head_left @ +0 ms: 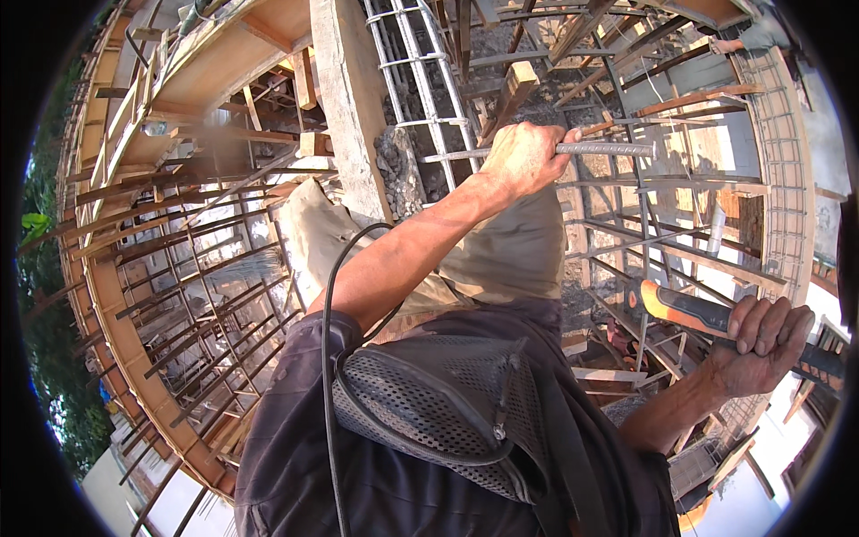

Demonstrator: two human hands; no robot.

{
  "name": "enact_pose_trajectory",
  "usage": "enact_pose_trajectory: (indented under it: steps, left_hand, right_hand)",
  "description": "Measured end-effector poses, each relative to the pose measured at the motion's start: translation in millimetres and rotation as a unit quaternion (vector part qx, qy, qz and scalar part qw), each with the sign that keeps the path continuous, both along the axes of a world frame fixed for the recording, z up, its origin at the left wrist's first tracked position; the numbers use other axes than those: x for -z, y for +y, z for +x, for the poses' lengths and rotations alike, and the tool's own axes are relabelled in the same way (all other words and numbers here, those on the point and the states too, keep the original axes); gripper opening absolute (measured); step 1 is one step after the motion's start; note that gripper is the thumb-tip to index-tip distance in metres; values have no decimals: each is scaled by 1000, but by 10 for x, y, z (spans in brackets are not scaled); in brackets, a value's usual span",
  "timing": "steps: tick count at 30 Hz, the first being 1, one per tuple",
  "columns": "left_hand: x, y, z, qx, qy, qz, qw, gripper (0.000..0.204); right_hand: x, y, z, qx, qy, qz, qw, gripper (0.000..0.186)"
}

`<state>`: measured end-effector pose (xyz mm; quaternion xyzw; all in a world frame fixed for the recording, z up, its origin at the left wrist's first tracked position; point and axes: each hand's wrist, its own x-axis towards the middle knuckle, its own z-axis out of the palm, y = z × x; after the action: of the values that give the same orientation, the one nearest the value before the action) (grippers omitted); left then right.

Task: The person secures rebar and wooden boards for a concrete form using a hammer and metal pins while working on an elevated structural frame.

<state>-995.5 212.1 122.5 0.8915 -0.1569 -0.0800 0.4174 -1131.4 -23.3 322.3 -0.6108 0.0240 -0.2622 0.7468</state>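
Note:
My left hand is closed in a fist around a short ribbed steel bar. The bar lies nearly level and sticks out on both sides of the fist, above a wooden beam and a tied rebar cage. Off to the right, my right hand grips an orange-and-black tool handle. One handle end points left; the tool's other end runs into the dark rim, so its head cannot be made out. Bar and handle are well apart.
A thick timber runs up beside the rebar cage, with rough concrete between them. Curved wooden formwork and crossing bars lie left. Rebar mesh lines the right. Another person's hand shows at upper right. A black cable hangs by my left arm.

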Motion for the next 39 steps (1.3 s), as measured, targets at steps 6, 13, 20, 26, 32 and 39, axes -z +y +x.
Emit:
enact_pose_trajectory:
  steps: [6, 13, 20, 26, 32, 39]
  left_hand:
    - [141, 96, -204, 48, -3, -3, 999, 45]
    - [112, 145, -212, 29, -46, -5, 999, 40]
    - [-13, 239, -63, -21, 8, -35, 999, 47]
    - [34, 356, -116, -21, 9, -30, 999, 46]
    - [-82, 360, -128, -24, 41, -38, 998, 51]
    - [19, 383, -355, -2, -12, -36, 999, 39]
  right_hand:
    - [713, 334, -340, -99, 432, -157, 883, 25]
    - [-13, 93, -307, -47, 99, -16, 994, 25]
    - [700, 351, -336, -90, 242, -35, 965, 18]
    - [518, 330, -362, -63, 301, -68, 949, 18]
    - [-261, 151, -176, 28, -24, -64, 997, 39]
    - [821, 461, -405, -138, 353, -223, 898, 12]
